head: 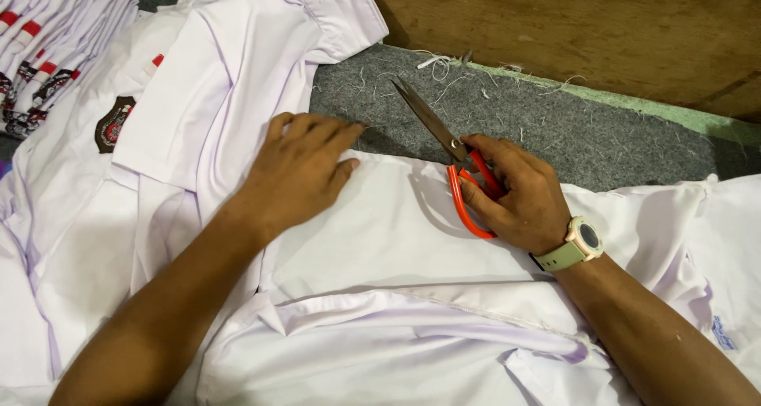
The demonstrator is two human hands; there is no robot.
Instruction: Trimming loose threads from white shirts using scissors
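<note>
- Right hand (pixel 514 194) is wrapped round the orange loop handles of a pair of steel-bladed scissors (pixel 444 141), fingers threaded through the loops and closed firmly on them.
- From that grip the blades run up and away to the left, shut together, the tip hanging over the grey felt work surface (pixel 555 129) just past the cloth edge.
- Under the heel of the same hand lies a white cotton shirt (pixel 396 240), spread flat; its upper edge passes right beneath the scissor pivot.
- On that wrist, just behind the grip, sits a watch with a pale green strap and a round dark face (pixel 580 243).
- Left hand (pixel 297 172) is pressed palm down, fingers spread and flat, holding nothing, pinning the shirt's edge a little to the left of the scissor blades.
- Fingertips of that hand reach the cloth edge where it meets the felt.
- Loose white thread scraps (pixel 444 65) litter the felt beyond the blade tip.
- Further left of the flat hand, another white shirt with a dark stitched badge (pixel 113 123) lies spread.
- Beyond that, a stack of folded white shirts with red stripes (pixel 47 34).
- A brown wooden board (pixel 571 26) borders the felt at the far side.
</note>
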